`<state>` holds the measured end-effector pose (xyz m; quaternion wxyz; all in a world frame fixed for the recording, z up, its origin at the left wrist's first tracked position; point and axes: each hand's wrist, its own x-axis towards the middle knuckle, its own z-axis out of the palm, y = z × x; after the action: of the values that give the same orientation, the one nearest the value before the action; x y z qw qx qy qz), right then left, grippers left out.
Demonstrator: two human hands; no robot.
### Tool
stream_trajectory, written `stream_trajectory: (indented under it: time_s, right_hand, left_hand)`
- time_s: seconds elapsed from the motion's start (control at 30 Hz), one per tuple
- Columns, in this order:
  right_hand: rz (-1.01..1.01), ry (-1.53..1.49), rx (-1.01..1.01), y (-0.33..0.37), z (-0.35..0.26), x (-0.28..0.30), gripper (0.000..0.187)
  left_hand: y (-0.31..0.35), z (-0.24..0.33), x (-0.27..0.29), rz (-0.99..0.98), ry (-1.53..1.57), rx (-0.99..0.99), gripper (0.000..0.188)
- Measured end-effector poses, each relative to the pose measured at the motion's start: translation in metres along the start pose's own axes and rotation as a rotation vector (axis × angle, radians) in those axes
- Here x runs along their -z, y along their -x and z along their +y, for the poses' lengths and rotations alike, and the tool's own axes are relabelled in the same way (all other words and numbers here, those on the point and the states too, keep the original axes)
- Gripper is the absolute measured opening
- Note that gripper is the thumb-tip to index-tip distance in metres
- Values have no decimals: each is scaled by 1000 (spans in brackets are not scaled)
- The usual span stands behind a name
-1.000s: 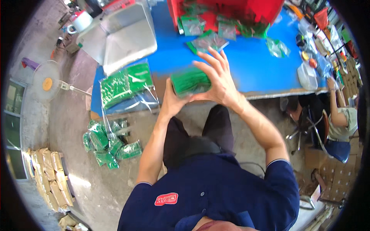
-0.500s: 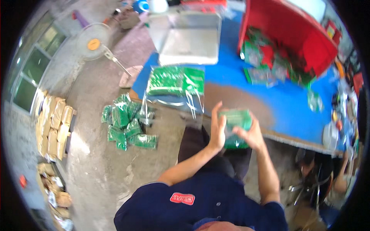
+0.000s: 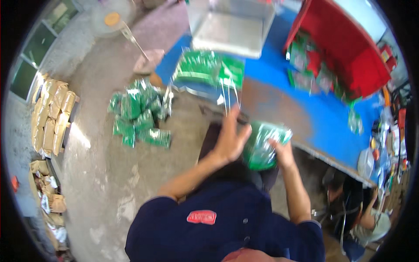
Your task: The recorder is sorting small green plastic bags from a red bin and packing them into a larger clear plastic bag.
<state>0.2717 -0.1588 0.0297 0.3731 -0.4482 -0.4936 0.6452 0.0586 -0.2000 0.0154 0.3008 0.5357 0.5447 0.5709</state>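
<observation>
Held item: one stack of green packets (image 3: pixel 264 146), blurred, is held above the lap, just off the near edge of the blue counter (image 3: pixel 323 131).
Left hand (image 3: pixel 231 137): fingers are spread, laid flat against the stack's left side.
Right hand (image 3: pixel 283 153): the stack's right side is gripped; finger positions cannot be told.
Counter: one clear bag of green packets (image 3: pixel 209 70), one grey tray (image 3: pixel 231 26), one red bin (image 3: pixel 345 43).
Floor: one heap of green packets (image 3: pixel 139 113).

Green packets (image 3: pixel 263 146) in hand, more heaped on floor (image 3: pixel 139 114).
</observation>
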Motion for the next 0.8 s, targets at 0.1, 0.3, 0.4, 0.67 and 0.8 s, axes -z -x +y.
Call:
stream_trajectory:
  time_s: [0.1,0.3,0.4,0.67,0.8]
  right_hand:
    - [119,-349,-46,-7,-1,25,49]
    - [127,-499,-155,-2,22,13,51]
    - [103,-468,-125,9,23,-3,54]
    - [125,-463,-45,7,12,-2,46]
    - [170,-341,125,-17,-17,-25,45]
  left_hand:
    - [-44,-19,76,159,-761,-298,78]
    - [-66,-53,121,-221,-1257,-374,82]
    - [-66,-80,143,-188,-1252,-468,66]
    - [-77,-61,148,-77,-980,-609,13]
    - [-86,-36,79,-170,-860,-605,12]
